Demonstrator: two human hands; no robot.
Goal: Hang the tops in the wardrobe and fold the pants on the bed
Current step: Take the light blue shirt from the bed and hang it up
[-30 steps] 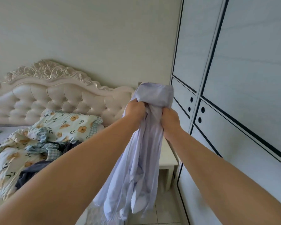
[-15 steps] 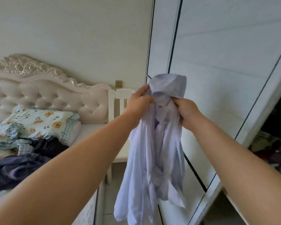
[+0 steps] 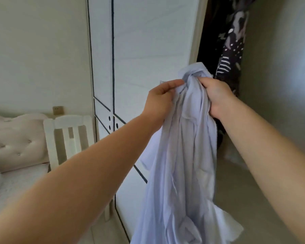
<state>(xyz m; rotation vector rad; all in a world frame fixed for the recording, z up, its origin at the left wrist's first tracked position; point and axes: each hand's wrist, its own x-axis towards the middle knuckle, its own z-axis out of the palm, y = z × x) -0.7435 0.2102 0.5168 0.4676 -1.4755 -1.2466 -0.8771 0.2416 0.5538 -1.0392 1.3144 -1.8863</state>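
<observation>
Head view. Left hand (image 3: pixel 161 99): fingers curled, pinching the bunched top of a pale lilac, thin woven shirt (image 3: pixel 183 164). Right hand (image 3: pixel 217 97): closed round the same bunch. The shirt hangs free, just in front of the white, dark-lined wardrobe (image 3: pixel 148 59), at the edge of its open bay, where a dark patterned garment (image 3: pixel 231 50) hangs. No hanger visible. Judgement: this top is not yet hung. No pants are in view, so the folding can't be assessed.

cream wall (image 3: pixel 33 50), wall socket (image 3: pixel 58 110), white slatted chair (image 3: pixel 69 138)
</observation>
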